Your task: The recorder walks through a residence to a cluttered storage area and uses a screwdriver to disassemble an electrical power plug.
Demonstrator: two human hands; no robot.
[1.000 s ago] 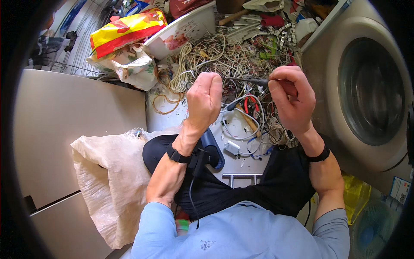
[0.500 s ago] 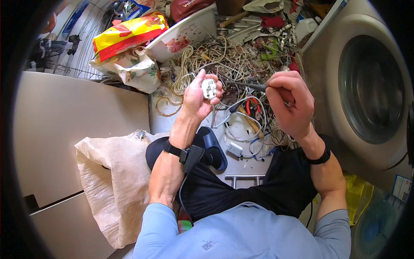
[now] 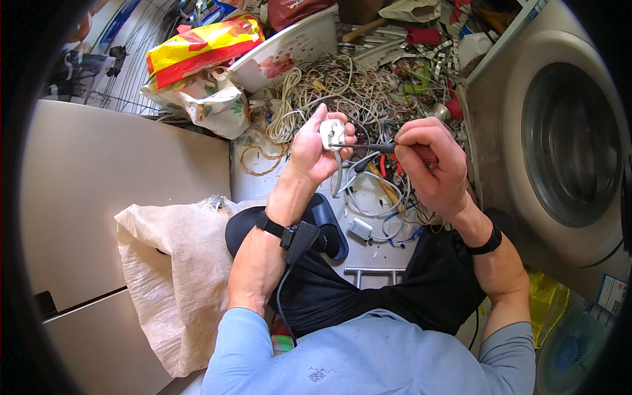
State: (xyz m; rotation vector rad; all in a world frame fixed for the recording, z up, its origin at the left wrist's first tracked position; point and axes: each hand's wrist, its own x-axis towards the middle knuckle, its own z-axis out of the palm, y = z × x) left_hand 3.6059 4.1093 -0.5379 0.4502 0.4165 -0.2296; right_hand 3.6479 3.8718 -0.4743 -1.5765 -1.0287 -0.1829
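My left hand (image 3: pixel 309 151) is palm up, its fingers curled round a white plug (image 3: pixel 331 131) whose inner side faces up, with a grey cable hanging below it. My right hand (image 3: pixel 431 164) grips the dark handle of a thin screwdriver (image 3: pixel 382 149); the tip rests at the lower part of the plug. Behind them lies a dense tangle of cables and wires (image 3: pixel 329 85). Red-handled pliers (image 3: pixel 384 166) lie partly hidden under the screwdriver, by a white adapter (image 3: pixel 361 228).
A washing machine (image 3: pixel 566 158) stands at my right, beige panels (image 3: pixel 118 171) at my left beside a pale woven sack (image 3: pixel 164 263). Behind are a white tub (image 3: pixel 276 59), bags (image 3: pixel 204 52) and a wire rack (image 3: pixel 131 72). A metal stool frame (image 3: pixel 372 273) shows between my legs; a fan (image 3: pixel 569 359) is at lower right.
My left hand has turned palm up, revealing the plug, and shifted right. My right hand has moved left and down, bringing the screwdriver tip onto the plug.
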